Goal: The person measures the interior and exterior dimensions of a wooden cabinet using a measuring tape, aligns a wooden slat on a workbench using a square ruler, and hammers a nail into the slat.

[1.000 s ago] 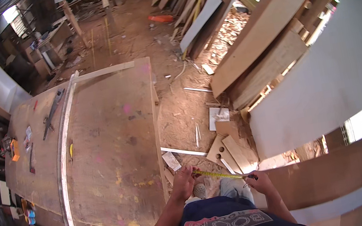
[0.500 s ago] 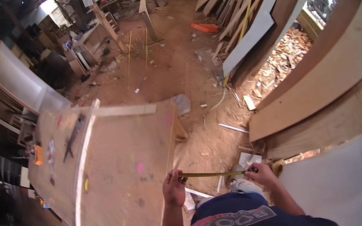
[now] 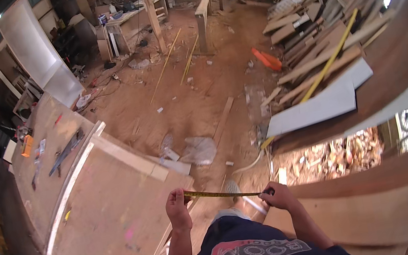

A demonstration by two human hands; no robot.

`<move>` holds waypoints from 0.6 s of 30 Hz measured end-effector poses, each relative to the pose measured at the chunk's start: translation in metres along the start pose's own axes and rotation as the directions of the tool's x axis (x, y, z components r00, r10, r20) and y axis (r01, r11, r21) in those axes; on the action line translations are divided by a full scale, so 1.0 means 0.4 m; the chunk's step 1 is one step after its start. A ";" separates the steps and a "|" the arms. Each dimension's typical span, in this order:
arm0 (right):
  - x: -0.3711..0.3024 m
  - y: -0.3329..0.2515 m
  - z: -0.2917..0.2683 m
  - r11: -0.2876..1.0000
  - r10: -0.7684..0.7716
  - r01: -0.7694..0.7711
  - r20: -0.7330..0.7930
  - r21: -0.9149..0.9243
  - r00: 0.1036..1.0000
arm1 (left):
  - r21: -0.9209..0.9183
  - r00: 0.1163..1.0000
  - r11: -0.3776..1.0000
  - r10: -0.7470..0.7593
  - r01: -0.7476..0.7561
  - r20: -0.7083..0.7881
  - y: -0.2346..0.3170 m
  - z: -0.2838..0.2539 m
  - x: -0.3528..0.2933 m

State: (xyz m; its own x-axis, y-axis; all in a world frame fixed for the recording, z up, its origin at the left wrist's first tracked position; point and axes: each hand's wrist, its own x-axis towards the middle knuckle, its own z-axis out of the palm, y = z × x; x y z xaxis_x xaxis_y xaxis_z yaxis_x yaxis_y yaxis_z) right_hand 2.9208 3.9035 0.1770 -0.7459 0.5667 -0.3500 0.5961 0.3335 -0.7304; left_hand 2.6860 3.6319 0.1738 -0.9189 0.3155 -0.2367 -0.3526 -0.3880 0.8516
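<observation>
A yellow tape measure (image 3: 220,194) is stretched between my two hands, in front of my body. My left hand (image 3: 177,206) pinches one end of the blade, above the near right edge of the workbench (image 3: 120,206). The other end is in my right hand (image 3: 278,196), whose fingers close round something dark that looks like the tape's case, mostly hidden. On the bench lie a long pale wooden strip (image 3: 72,195), a shorter light board (image 3: 131,158) and a dark handsaw (image 3: 67,149). A small yellow object (image 3: 68,215) rests left of the board.
Boards and offcuts (image 3: 317,27) lean in a heap at the right, with a white panel (image 3: 319,105) in front. Wood shavings (image 3: 333,156) fill a gap beside large brown planks. An orange piece (image 3: 266,59) and plastic sheeting (image 3: 199,150) lie on the dirt floor.
My view has swung to the right and moved forward along the bench. Both hands still hold the stretched tape. One of my feet now shows beneath the tape.
</observation>
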 end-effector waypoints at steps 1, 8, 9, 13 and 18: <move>0.065 0.008 -0.034 0.998 0.066 -0.065 0.019 -0.025 0.998 | -0.029 1.000 1.000 0.011 -0.011 -0.001 -0.035 0.043 0.078; 0.462 -0.022 -0.311 0.987 0.148 -0.146 -0.044 0.062 0.988 | 0.089 0.981 0.992 0.068 -0.085 0.180 -0.117 0.448 0.534; 0.527 0.004 -0.358 0.987 0.124 -0.125 0.019 0.101 0.992 | 0.112 0.984 0.989 0.083 -0.101 0.159 -0.087 0.499 0.568; 0.781 -0.092 -0.442 0.944 0.068 -0.093 0.089 0.315 0.994 | 0.159 0.962 0.985 0.017 -0.062 0.271 -0.044 0.566 0.769; 1.209 -0.164 -0.438 0.986 0.024 -0.057 0.210 0.155 0.977 | 0.238 0.995 0.969 0.055 -0.074 0.087 -0.070 0.534 0.989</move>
State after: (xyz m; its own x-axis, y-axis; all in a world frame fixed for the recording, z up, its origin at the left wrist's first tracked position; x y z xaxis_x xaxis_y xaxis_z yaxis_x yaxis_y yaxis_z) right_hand 2.5729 4.2878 0.1584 -0.7774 0.4033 -0.4827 0.5845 0.1795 -0.7913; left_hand 2.3700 3.9526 0.1562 -0.9181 0.3678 -0.1480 -0.2312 -0.1934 0.9535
